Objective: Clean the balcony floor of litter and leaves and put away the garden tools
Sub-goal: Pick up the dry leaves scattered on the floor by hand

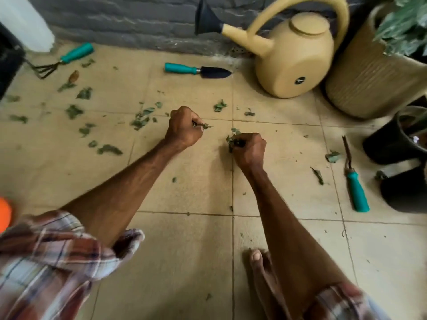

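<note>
Mid-frame, the left hand (184, 129) and right hand (250, 148) each curl fingers (196, 134) round leaves (230, 140), seemingly collecting handfuls before binning.

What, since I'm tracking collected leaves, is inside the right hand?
Green leaves stick out of the right hand, gripped by its curled fingers; anything else inside is covered by the fist.
</note>
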